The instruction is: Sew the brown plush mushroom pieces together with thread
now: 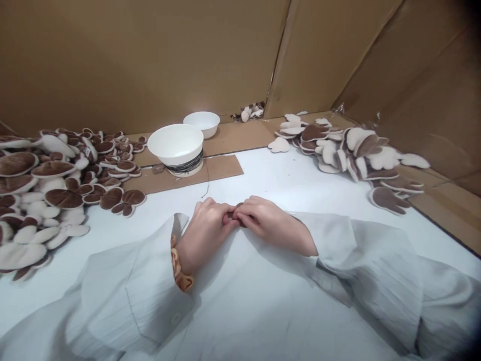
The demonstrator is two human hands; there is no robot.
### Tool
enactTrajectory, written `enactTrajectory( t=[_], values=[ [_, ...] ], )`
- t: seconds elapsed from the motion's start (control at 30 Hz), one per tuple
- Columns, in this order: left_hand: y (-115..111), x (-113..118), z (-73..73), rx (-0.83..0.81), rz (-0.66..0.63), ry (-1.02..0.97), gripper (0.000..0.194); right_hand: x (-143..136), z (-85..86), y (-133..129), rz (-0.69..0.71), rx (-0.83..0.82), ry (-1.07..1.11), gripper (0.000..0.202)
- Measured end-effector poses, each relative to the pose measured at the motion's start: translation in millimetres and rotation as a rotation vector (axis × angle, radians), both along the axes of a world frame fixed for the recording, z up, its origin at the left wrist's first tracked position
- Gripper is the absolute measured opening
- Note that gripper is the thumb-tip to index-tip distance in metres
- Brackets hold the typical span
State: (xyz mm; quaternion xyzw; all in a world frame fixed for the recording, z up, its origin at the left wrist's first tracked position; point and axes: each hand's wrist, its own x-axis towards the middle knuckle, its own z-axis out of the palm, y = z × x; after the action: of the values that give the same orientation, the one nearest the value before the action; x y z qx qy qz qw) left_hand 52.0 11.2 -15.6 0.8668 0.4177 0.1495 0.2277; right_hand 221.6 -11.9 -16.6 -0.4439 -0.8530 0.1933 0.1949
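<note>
Between the fingertips of both hands is a small brown plush piece (240,206), mostly covered by the fingers. My left hand (210,223) pinches it from the left side. From the right, my right hand (265,220) grips the same piece, thumb and fingers closed. The two hands meet just above the white tabletop (240,311). Beyond them stands a white bowl (176,141) with dark thread wound round its lower part, and a loose thread end hangs down beside it. Any pale side of the held piece is hidden.
Brown-and-white plush pieces (63,198) are heaped at the left. Another pile of plush pieces (361,155) lies at the back right. A smaller white bowl (203,120) stands behind the first, on cardboard strips (233,136). Cardboard walls (150,60) enclose the back and right.
</note>
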Motion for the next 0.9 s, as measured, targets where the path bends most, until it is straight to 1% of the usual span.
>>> enactTrajectory(
  t=[0.3,0.5,0.6,0.73,0.9],
  values=[
    [0,2,0.1,-0.003,-0.010,0.030,0.012,5,4.7,0,-0.070,-0.074,-0.023,0.026],
    [0,2,-0.7,0.015,0.000,0.056,0.012,11,4.6,-1,-0.162,-0.087,-0.074,0.024],
    [1,2,-1.0,0.027,0.000,0.047,0.014,13,3.9,-1,-0.175,-0.092,-0.083,0.024],
    [2,2,-1.5,0.084,-0.013,0.062,0.013,15,0.6,-2,-0.164,-0.035,-0.097,0.025],
    [5,4,-0.8,0.272,-0.069,0.121,0.014,15,-5.0,-2,-0.092,0.149,-0.159,0.028]
  ],
)
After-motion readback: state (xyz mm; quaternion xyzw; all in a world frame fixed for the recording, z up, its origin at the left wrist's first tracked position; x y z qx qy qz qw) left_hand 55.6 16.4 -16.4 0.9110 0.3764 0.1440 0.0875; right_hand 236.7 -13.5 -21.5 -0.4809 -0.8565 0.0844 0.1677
